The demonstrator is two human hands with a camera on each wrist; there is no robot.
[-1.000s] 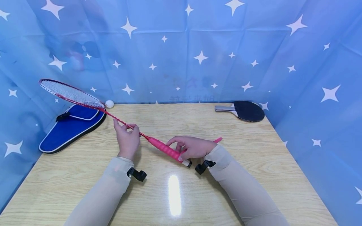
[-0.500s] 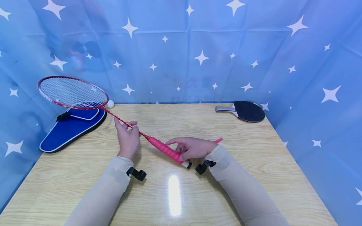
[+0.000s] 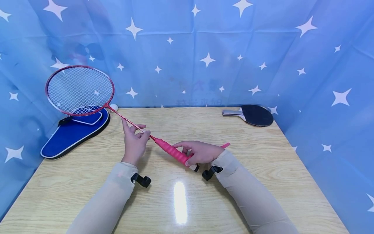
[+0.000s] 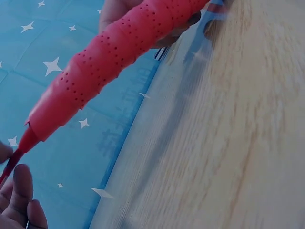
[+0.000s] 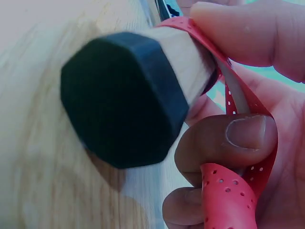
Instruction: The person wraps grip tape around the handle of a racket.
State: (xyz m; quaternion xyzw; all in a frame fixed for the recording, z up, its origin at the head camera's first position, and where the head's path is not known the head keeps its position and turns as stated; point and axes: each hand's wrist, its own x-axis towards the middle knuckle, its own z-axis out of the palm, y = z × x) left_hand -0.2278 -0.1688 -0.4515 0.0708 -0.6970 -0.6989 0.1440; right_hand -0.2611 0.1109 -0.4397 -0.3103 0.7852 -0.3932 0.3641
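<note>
A red badminton racket (image 3: 80, 114) slants across the head view, its strung head raised at the left. My left hand (image 3: 134, 146) pinches the thin shaft just above the handle. Pink perforated grip tape (image 4: 95, 64) spirals round the handle in the left wrist view. At the butt end, my right hand (image 3: 204, 152) holds the tape's free length. In the right wrist view its thumb presses the tape strip (image 5: 233, 195) against the handle, while curled fingers hold the slack. Bare wood (image 5: 178, 57) shows between tape and black butt cap (image 5: 114, 100). A loose tape tail (image 3: 225, 145) sticks out past the right hand.
A blue paddle case (image 3: 73, 138) lies at the left, partly behind the racket head. Near it sits a white ball (image 3: 114, 107). A black table tennis paddle (image 3: 257, 115) rests at the back right of the wooden table (image 3: 248, 182). Blue star-patterned curtains (image 3: 181, 29) border the table.
The racket has turned about its shaft, so its strung face now shows more fully and stands higher. My left hand has shifted slightly right along with the shaft. The right hand stays nearly still.
</note>
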